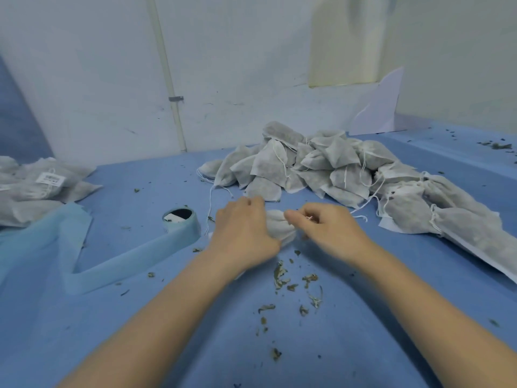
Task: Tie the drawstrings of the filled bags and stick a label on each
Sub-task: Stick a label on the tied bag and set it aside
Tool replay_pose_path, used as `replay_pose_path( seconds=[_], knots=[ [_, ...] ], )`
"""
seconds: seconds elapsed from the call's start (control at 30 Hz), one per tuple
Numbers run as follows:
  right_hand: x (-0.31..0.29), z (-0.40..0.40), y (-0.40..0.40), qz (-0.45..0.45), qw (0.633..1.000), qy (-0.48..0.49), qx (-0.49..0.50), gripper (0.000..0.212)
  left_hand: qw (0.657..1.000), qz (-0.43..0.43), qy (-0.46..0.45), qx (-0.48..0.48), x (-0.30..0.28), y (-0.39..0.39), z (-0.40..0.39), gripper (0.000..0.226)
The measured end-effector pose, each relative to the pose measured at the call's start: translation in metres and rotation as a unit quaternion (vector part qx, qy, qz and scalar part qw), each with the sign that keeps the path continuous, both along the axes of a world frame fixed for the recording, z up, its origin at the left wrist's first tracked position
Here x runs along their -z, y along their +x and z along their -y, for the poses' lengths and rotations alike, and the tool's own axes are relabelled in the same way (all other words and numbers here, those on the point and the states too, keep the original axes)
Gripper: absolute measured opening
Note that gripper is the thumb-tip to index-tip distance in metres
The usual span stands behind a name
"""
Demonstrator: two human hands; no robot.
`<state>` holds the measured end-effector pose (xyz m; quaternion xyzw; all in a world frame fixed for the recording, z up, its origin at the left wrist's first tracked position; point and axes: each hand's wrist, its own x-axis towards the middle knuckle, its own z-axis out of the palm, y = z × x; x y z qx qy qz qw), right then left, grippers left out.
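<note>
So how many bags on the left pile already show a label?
1 fully seen: the white label on top of the left pile. A second sliver shows at the frame's left edge; others may be hidden underneath.

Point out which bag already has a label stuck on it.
The bag on the far-left pile: a white printed label sits on its top face. Those in the big pile show none.

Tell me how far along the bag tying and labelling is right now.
Done: a small stack of bags at far left, at least one showing a white label. In hand: the left hand grips one bag while the right hand pinches its drawstring. Left: the much larger pile behind, no labels visible.
</note>
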<state>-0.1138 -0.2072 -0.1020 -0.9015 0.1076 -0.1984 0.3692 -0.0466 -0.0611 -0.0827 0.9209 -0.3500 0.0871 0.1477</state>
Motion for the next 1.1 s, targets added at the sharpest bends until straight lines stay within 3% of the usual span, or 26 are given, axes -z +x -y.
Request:
replay_pose_path(
  seconds=[0.07, 0.17, 0.3, 0.53, 0.6, 0.7, 0.8, 0.9, 0.97, 1.1],
  knots=[
    [-0.001, -0.004, 0.001, 0.007, 1.000, 0.011, -0.010, 0.032, 0.996, 0.007, -0.065, 0.065, 0.004, -0.003, 0.004, 0.081],
    [-0.004, -0.007, 0.000, 0.038, 0.998, 0.044, -0.030, 0.024, 0.984, 0.008, -0.111, 0.139, 0.003, -0.002, 0.015, 0.093],
    [-0.004, -0.005, 0.001, 0.080, 0.994, 0.075, -0.002, 0.030, 0.988, -0.044, -0.094, 0.112, 0.002, 0.003, 0.023, 0.076],
    [-0.006, 0.006, 0.004, 0.079, 0.987, 0.077, 0.120, 0.044, 0.980, -0.003, -0.145, 0.135, 0.006, 0.011, 0.011, 0.035],
    [-0.009, 0.006, 0.003, 0.064, 0.976, 0.142, 0.151, 0.049, 0.976, 0.000, -0.162, 0.144, 0.007, 0.013, 0.008, 0.021],
    [-0.014, 0.002, 0.004, 0.052, 0.925, 0.360, 0.110, 0.049, 0.969, -0.024, -0.201, 0.144, 0.010, 0.012, 0.010, 0.020],
    [-0.012, -0.002, 0.005, 0.055, 0.815, 0.577, 0.015, 0.035, 0.952, -0.110, -0.259, 0.121, 0.014, 0.011, 0.014, 0.023],
    [-0.011, -0.010, 0.007, 0.075, 0.725, 0.682, -0.057, 0.009, 0.936, -0.154, -0.302, 0.092, 0.018, 0.011, 0.014, 0.022],
    [-0.009, -0.016, 0.008, 0.096, 0.704, 0.699, -0.079, 0.015, 0.925, -0.159, -0.336, 0.077, 0.019, 0.011, 0.012, 0.014],
    [-0.003, -0.023, 0.010, 0.106, 0.711, 0.690, -0.086, 0.030, 0.896, -0.174, -0.404, 0.068, 0.019, 0.011, 0.009, 0.009]
  ],
)
